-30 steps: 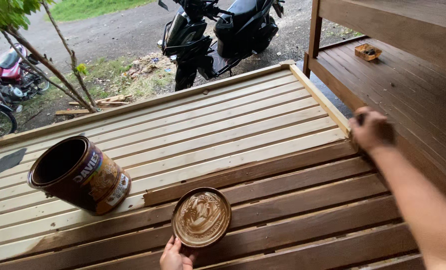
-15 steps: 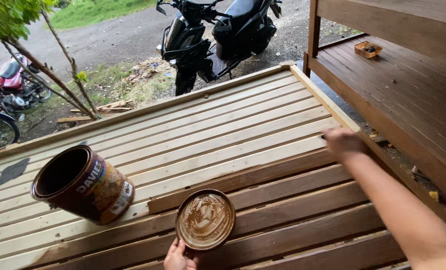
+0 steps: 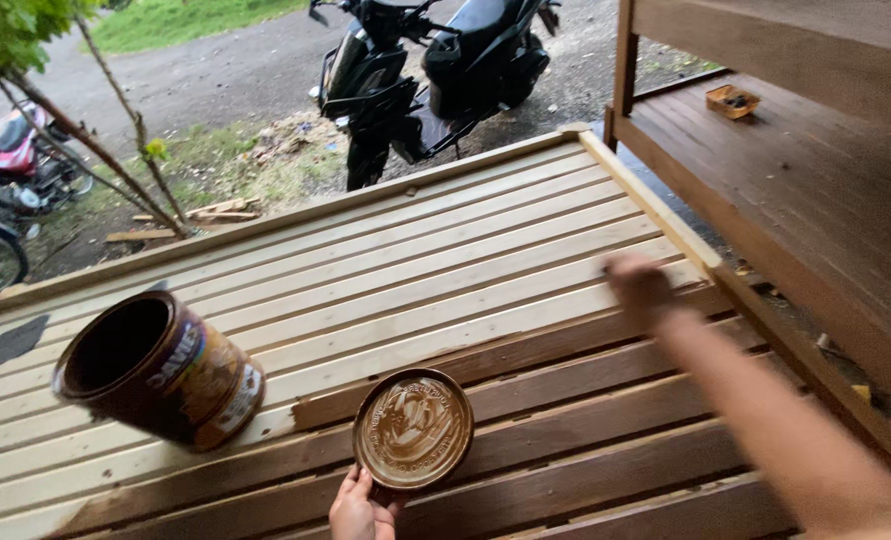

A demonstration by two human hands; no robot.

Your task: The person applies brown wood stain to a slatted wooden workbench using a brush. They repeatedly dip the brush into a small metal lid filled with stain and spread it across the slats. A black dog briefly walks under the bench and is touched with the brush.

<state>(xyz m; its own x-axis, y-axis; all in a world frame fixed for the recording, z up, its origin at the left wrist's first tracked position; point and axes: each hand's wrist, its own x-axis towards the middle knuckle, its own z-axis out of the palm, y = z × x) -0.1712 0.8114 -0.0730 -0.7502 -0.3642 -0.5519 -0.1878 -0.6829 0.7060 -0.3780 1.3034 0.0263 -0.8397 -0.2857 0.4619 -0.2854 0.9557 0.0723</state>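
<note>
My left hand (image 3: pixel 359 508) grips the lower rim of a round metal can lid (image 3: pixel 413 428), smeared with brown stain, and holds it flat over the slats. My right hand (image 3: pixel 644 290) is blurred, with its fingers curled, just above a slat where stained wood meets bare wood. What it holds is hidden. The slatted wooden panel (image 3: pixel 446 250) is pale across its far slats and dark brown across the near ones. An open brown paint can (image 3: pixel 161 368) sits tilted on the left part of the panel, with its mouth facing up and left.
A dark stained wooden platform (image 3: pixel 806 170) stands close on the right, with a small tray (image 3: pixel 733 101) on it. A black motorcycle (image 3: pixel 436 70) is parked beyond the panel's far edge. A red motorbike (image 3: pixel 16 160) and thin tree branches (image 3: pixel 116 150) are at the left.
My right hand has swept left along the slats, away from the panel's right edge. The lid and my left hand have stayed almost where they were.
</note>
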